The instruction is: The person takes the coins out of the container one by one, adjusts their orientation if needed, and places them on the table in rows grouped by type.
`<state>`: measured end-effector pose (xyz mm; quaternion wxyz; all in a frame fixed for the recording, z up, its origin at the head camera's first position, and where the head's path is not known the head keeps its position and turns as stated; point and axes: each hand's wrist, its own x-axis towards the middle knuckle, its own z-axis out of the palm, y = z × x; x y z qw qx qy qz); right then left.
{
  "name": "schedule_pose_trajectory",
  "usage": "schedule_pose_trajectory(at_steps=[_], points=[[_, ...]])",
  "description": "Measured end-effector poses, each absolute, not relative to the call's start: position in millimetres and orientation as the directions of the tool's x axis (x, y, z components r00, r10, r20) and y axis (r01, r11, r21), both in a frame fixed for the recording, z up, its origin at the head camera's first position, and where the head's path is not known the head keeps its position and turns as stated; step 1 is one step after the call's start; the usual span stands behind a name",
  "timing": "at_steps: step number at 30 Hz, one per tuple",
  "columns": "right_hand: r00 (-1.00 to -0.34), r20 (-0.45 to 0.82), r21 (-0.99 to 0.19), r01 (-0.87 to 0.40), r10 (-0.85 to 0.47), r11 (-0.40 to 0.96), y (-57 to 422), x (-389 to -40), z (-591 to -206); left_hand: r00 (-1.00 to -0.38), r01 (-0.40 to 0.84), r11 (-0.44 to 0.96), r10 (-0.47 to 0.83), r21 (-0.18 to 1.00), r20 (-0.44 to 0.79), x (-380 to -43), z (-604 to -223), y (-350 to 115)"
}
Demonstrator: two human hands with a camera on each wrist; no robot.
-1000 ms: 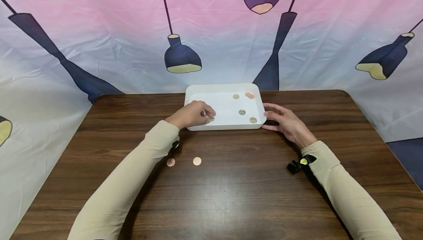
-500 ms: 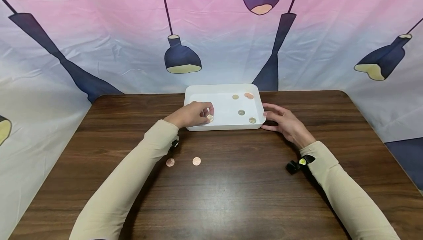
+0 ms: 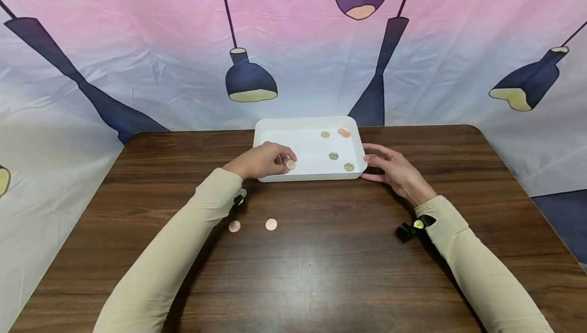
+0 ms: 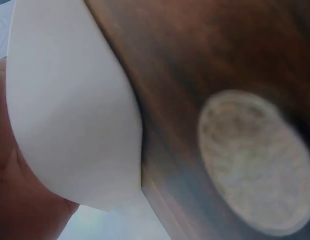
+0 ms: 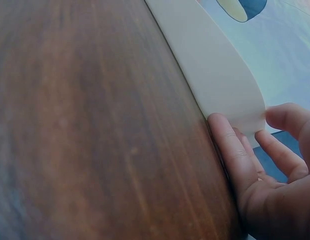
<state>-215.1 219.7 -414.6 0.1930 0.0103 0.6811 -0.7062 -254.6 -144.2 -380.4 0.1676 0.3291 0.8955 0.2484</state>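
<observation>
My left hand (image 3: 260,160) reaches over the near left side of a white tray (image 3: 307,175) and pinches a pale coin (image 3: 291,165) between thumb and fingers inside it. In the left wrist view the tray's outer wall (image 4: 75,110) hides the fingertips. At the tray's right end rests my right hand (image 3: 399,170), fingers fairly straight. Seen from the right wrist, its thumb (image 5: 290,116) touches the rim while a finger (image 5: 230,145) lies along the base. Inside, toward the right, lie a gold coin (image 3: 325,134), overlapping copper coins (image 3: 344,133) and two silvery coins, one mid-tray (image 3: 333,156), another near the corner (image 3: 349,167).
Two copper coins lie on the brown wooden table (image 3: 321,272), one left (image 3: 234,226) and one beside it (image 3: 271,224). A blurred coin (image 4: 257,162) looms large in the left wrist view. Behind the table hangs a printed cloth (image 3: 302,58) with lamp shapes.
The coin in my left hand has tilted to show more of its face, and the fingers have shifted slightly around it. My right hand stays at the tray's right end.
</observation>
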Motion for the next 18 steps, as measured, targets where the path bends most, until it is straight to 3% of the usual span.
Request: schedule_pose_trajectory(at_steps=[18], points=[[-0.925, -0.276, -0.957, 0.288, -0.261, -0.008, 219.9, -214.8, -413.2, -0.784, 0.520, 0.660, 0.621, 0.541, -0.005, -251.8, -382.4, -146.9]])
